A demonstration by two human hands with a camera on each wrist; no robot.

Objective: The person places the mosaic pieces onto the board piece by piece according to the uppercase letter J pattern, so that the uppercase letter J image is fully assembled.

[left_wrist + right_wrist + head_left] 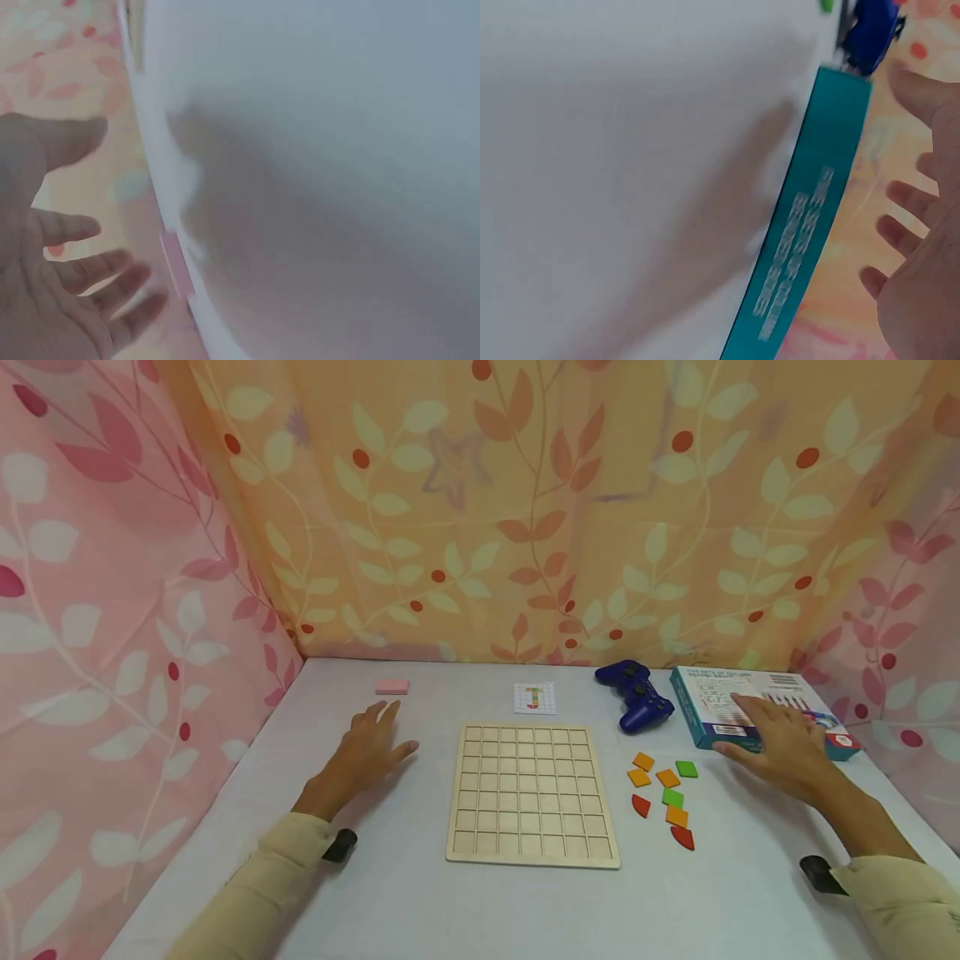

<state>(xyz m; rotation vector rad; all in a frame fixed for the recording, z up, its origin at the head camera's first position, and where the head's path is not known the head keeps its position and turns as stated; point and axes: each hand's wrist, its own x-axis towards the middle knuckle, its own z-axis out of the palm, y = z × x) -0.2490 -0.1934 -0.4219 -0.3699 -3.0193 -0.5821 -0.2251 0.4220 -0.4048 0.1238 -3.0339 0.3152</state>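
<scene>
My left hand [367,747] hovers over the table left of a wooden grid board [532,795], thumb apart from the fingers and nothing held. Just beyond its fingertips lies a small pink block [392,687], also visible in the left wrist view. My right hand [786,747] is in front of and partly over a teal and white box [750,702]; it holds nothing, and the right wrist view shows its fingers loosely bent. Between board and right hand lie several orange tiles [677,816], two green tiles [686,769] and two red curved-edge tiles [682,837].
Behind the board lies a white grid card [535,698] with a coloured J-shaped figure. A blue game controller [636,696] sits left of the box. Patterned cloth [480,527] hangs along the back and both sides of the white table [390,893].
</scene>
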